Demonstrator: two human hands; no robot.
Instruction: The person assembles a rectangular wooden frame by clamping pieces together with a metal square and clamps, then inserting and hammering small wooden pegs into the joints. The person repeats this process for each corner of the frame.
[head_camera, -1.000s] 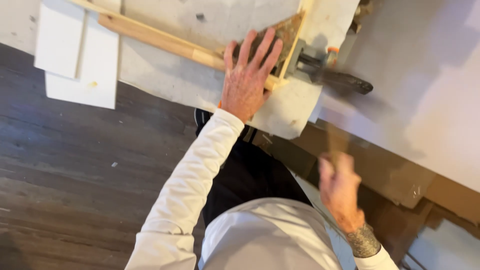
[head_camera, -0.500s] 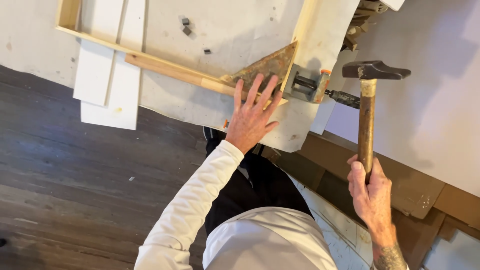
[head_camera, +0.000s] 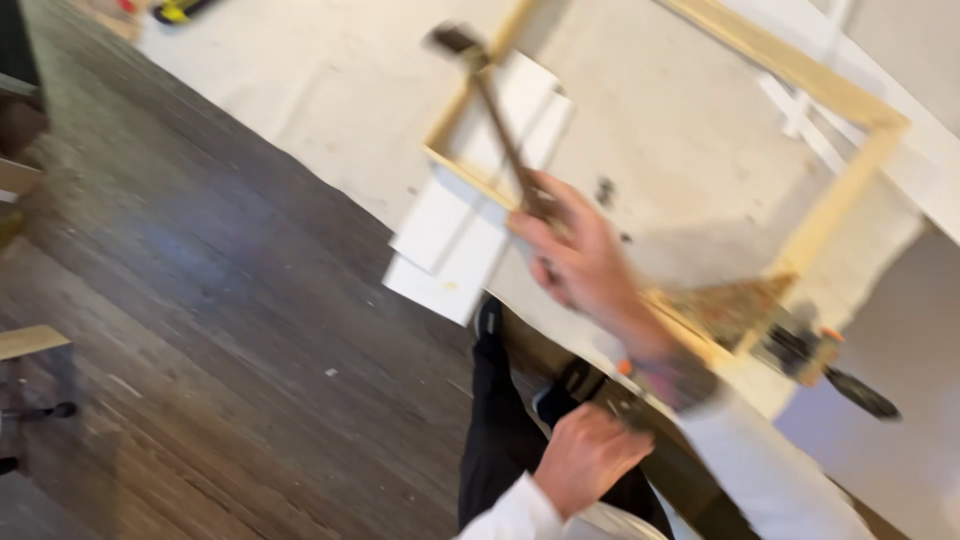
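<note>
Your right hand (head_camera: 580, 265) swung the hammer (head_camera: 495, 120) (blurred) across, gripping its handle over the wooden frame (head_camera: 800, 70); left hand (head_camera: 585, 455) now hangs near, fingers curled on nothing.

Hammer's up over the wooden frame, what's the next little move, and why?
Probably plant the left hand on the wooden frame before striking. The right hand holds the hammer raised over the frame's far rail, while the left hand sits low by the table edge, off the frame, and only a clamp grips one corner.
</note>
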